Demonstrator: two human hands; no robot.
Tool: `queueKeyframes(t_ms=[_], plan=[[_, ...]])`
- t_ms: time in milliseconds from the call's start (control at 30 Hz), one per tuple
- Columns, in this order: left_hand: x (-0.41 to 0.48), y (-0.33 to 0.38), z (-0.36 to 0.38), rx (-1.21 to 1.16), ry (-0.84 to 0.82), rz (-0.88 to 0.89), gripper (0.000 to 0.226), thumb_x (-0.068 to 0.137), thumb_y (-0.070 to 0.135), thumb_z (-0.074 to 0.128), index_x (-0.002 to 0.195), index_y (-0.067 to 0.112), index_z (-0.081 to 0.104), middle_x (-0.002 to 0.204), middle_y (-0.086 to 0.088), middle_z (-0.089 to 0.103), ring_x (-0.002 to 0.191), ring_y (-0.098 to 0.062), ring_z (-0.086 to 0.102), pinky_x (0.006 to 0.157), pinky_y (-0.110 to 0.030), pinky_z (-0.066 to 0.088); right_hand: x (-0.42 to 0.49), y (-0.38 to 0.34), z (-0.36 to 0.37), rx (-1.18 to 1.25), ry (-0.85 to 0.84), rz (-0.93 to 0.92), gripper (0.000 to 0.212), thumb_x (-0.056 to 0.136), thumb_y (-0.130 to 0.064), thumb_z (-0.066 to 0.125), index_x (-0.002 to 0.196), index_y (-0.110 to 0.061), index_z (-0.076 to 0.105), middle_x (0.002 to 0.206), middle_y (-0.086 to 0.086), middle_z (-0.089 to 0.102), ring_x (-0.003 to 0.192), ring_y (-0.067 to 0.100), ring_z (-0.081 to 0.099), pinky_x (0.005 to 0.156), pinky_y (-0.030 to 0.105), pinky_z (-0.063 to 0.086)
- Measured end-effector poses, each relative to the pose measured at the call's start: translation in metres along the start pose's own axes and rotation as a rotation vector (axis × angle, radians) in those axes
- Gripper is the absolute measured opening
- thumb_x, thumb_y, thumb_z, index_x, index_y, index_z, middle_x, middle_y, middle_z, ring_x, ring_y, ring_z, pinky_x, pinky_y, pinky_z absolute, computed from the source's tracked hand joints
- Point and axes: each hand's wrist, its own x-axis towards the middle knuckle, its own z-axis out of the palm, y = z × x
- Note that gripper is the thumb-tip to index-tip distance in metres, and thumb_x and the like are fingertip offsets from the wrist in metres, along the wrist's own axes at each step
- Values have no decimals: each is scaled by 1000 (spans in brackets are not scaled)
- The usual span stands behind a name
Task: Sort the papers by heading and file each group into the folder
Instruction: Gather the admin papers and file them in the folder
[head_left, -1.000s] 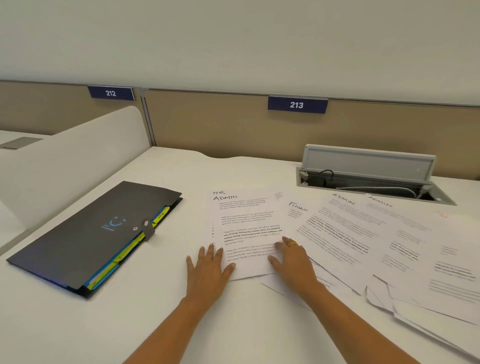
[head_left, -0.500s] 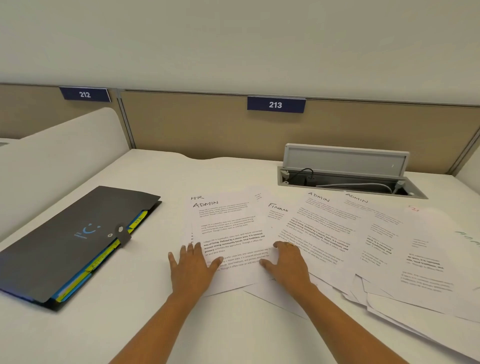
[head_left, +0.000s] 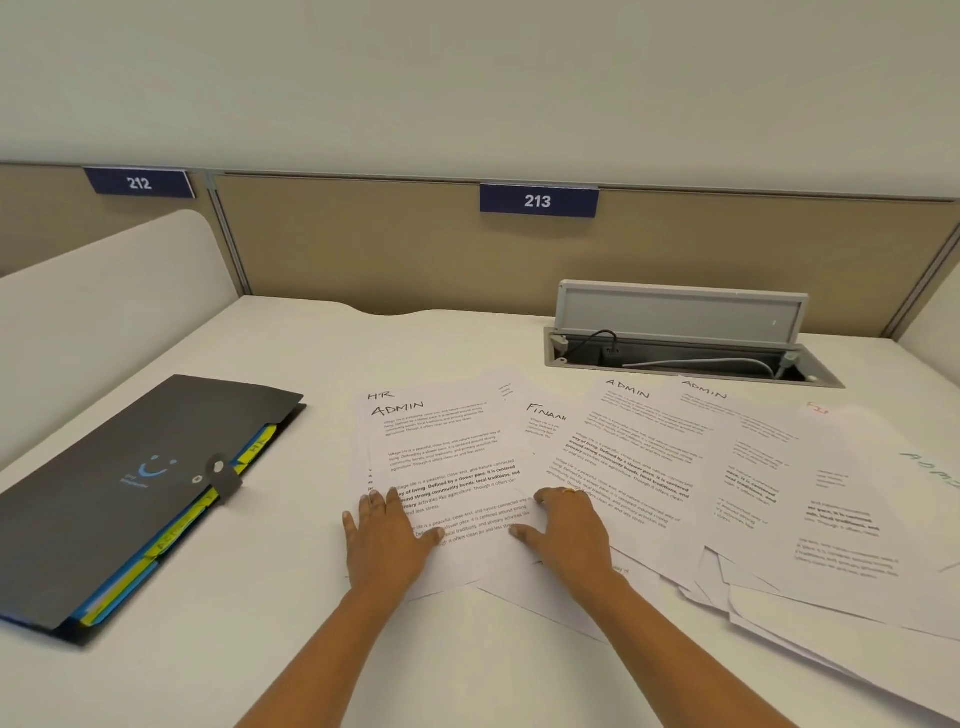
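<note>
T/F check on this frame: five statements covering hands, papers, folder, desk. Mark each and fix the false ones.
1. The left hand and right hand both rest with straight fingers on the papers. True.
2. The folder lies open on top of the papers. False: it is closed and lies on the desk to their left, apart from them.
3. The sheet under the left hand's fingers is headed HR ADMIN. True.
4. The sign straight behind the papers reads 212. False: it reads 213.
5. The cable box lid at the back is raised. True.
</note>
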Motion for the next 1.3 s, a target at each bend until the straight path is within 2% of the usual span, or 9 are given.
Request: queueKeyframes(t_ms=[267,400,633,767,833,967,1100,1200,1300], plan=[[-4,5,7,-320,109,71,76,90,22,57,148,13,10,153,-9,24,144,-20,17,116,-32,0,-2,-1,2,2,24,-5,52,85,-46,58,127,-17,49,128,-2,53,123,15,41,92,25,40],[-4,11,-3,-686,150,98,84,80,6,68,148,16,18,140,-9,47,126,-26,47,105,-32,34,-3,0,4,12,29,-4,53,85,-47,58,129,-18,48,129,-3,52,123,15,40,93,25,40],[22,7,-35,-1377,39,-274,93,72,-5,73,146,12,19,131,-11,51,115,-34,54,97,-50,44,-1,7,4,48,2,-20,53,85,-44,59,129,-19,48,131,-4,51,125,14,40,96,24,37],[24,5,-39,-1297,-68,-202,55,78,-16,59,128,2,47,125,-19,58,107,-37,58,93,-50,48,4,23,-10,112,42,-35,45,88,-36,59,128,-20,48,135,-4,49,127,13,39,101,21,29],[23,3,-40,-1205,-52,-150,59,80,-17,55,132,7,45,124,-18,58,108,-36,57,93,-49,48,7,33,-19,61,67,-33,51,87,-36,60,133,-19,44,144,-2,40,134,14,32,107,24,27],[20,-4,-49,-1130,-3,-55,62,83,-15,52,136,16,42,121,-17,58,108,-34,56,89,-44,49,9,54,-26,-125,-75,-7,75,84,-58,52,144,-18,29,157,1,17,145,17,15,117,37,18],[16,-9,-65,-1275,-20,-6,61,83,-16,52,135,15,44,101,-14,62,84,-32,62,75,-38,51,3,69,-33,-105,-232,-57,98,66,-80,32,147,-25,22,158,-3,9,146,14,5,118,41,4],[18,-12,-73,-1388,-57,2,61,82,-17,52,135,14,44,104,-17,62,80,-27,62,68,-34,52,-3,78,-42,-26,-298,-90,86,71,-74,37,142,-26,34,156,-6,19,145,11,13,119,41,4],[20,-8,-74,-1457,-112,13,59,82,-18,52,131,15,47,100,-12,64,82,-28,63,63,-36,58,-5,85,-48,251,-185,-21,50,82,-52,57,116,-16,62,133,-1,55,125,14,48,109,31,32]])
